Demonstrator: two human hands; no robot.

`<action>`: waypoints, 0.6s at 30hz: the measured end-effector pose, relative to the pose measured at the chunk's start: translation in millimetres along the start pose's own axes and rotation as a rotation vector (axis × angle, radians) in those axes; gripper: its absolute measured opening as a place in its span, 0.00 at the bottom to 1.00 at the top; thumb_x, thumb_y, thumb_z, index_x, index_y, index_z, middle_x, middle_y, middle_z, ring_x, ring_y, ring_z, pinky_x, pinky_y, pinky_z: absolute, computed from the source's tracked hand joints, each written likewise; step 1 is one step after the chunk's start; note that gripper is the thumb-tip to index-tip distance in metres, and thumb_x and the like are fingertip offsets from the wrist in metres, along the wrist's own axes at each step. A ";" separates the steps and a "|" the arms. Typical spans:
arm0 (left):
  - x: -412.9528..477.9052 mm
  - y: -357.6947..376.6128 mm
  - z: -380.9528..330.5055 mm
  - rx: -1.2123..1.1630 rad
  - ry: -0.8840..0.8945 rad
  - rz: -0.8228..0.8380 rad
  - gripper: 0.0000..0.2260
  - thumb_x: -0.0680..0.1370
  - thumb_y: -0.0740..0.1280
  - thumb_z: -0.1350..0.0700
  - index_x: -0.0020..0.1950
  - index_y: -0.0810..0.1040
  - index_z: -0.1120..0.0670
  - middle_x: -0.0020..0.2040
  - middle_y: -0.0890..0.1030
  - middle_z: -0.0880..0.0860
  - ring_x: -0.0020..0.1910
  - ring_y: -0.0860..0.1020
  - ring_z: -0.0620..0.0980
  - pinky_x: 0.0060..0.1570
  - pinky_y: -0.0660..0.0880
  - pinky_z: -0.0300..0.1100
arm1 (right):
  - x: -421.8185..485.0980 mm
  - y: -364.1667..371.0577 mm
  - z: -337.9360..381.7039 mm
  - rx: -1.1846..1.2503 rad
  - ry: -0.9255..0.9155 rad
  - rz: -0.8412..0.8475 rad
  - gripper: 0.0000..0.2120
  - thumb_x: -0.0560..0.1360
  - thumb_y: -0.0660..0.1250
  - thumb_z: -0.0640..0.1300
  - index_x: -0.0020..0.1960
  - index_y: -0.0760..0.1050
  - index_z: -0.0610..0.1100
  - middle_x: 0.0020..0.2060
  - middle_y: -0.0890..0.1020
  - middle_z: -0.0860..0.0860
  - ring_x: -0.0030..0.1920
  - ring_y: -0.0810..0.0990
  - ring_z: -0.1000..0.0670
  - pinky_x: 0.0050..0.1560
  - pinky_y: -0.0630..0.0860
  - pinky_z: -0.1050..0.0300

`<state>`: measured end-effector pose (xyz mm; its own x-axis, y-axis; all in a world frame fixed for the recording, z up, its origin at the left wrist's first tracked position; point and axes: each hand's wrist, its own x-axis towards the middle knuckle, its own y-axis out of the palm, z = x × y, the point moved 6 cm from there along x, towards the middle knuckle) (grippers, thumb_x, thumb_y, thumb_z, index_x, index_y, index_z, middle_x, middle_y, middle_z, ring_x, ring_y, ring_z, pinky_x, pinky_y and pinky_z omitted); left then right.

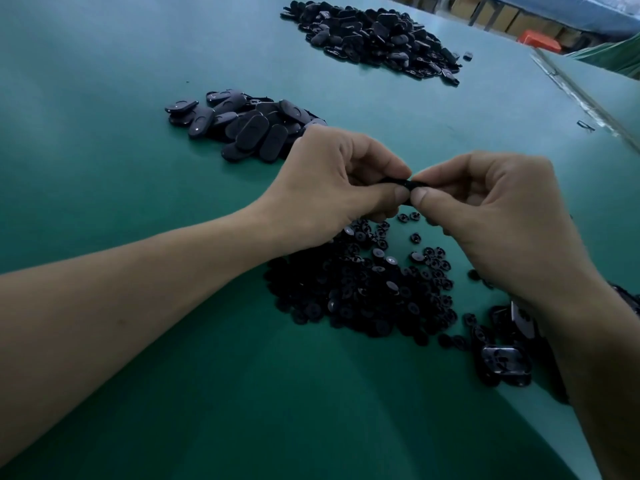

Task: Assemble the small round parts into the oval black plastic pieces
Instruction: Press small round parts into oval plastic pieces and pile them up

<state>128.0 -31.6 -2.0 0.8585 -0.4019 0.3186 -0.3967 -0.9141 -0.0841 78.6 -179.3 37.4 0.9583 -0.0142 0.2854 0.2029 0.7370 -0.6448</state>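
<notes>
Both my hands meet above the green table and pinch one oval black plastic piece (406, 185) between thumbs and forefingers. My left hand (332, 188) holds its left end, my right hand (491, 216) its right end. Most of the piece is hidden by my fingers, so I cannot tell whether a round part sits in it. Directly below my hands lies a heap of small round black parts (367, 289). A pile of oval black pieces (249, 126) lies just beyond my left hand.
A larger heap of black plastic pieces (374, 36) lies far back on the green table (104, 133). More black pieces (505, 362) lie under my right forearm at the table's right edge. Boxes and an orange crate (540, 39) stand beyond the table.
</notes>
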 end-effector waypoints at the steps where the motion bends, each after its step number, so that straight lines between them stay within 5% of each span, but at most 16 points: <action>1: -0.1 -0.8 -0.1 0.007 0.002 -0.010 0.08 0.72 0.76 0.67 0.44 0.82 0.56 0.36 0.86 0.54 0.35 0.85 0.50 0.37 0.80 0.37 | 0.0 0.8 -0.1 0.003 0.001 0.012 0.08 0.74 0.74 0.41 0.42 0.82 0.54 0.35 0.85 0.59 0.35 0.83 0.60 0.37 0.76 0.69; 18: 1.0 -5.5 0.5 0.108 0.041 -0.079 0.04 0.73 0.76 0.64 0.44 0.84 0.57 0.36 0.85 0.56 0.34 0.85 0.56 0.37 0.84 0.51 | -0.1 3.5 -3.1 0.032 0.027 0.034 0.08 0.76 0.72 0.39 0.47 0.82 0.53 0.35 0.85 0.56 0.36 0.84 0.59 0.37 0.77 0.69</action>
<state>131.2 -27.0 -1.7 0.8709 -0.3281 0.3659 -0.2896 -0.9441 -0.1573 79.8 -178.8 33.0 0.9697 -0.0070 0.2443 0.1643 0.7588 -0.6303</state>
